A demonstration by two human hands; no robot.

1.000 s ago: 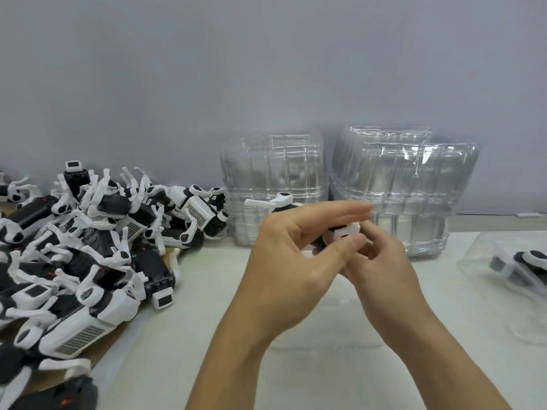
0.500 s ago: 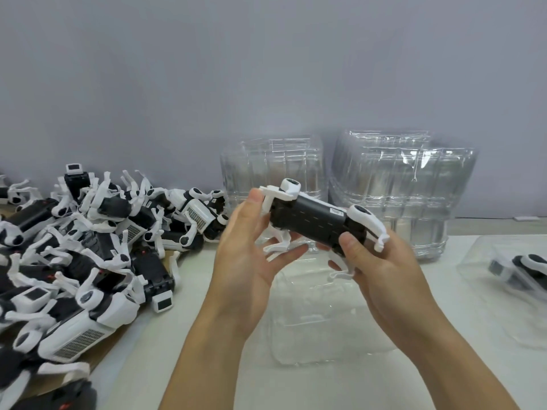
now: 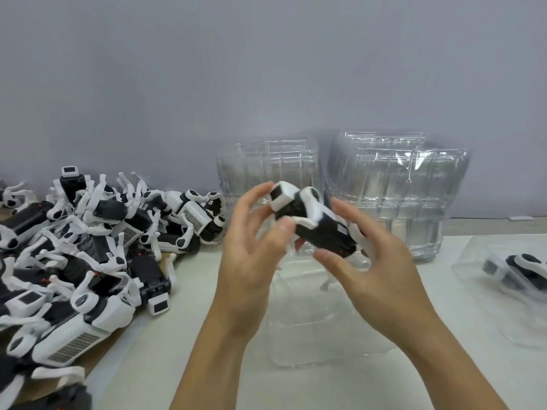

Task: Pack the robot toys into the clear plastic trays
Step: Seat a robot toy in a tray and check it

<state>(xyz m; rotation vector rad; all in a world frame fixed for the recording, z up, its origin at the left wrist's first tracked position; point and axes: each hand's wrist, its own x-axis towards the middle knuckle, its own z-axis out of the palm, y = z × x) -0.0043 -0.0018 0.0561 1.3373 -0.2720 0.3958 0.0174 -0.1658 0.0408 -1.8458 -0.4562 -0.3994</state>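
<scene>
Robot toy [image 3: 313, 223] pinched btwn fingers of left hand [image 3: 248, 253] & right hand [image 3: 376, 261], above clear tray [image 3: 310, 327].

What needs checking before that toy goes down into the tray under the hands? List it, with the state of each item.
1. Hold on the robot toy: left hand and right hand both grip it with fingertips. Ok.
2. Empty clear tray on the table below the hands: nothing lies in it. Ok.
3. Toy lined up with the tray: it sits tilted, head end up and to the left. Not ok.
4. Toy's legs folded to fit: mostly hidden by the fingers. Cannot tell.
5. Space around the tray: the toy pile lies apart to the left, the packed tray apart to the right. Ok.
</scene>
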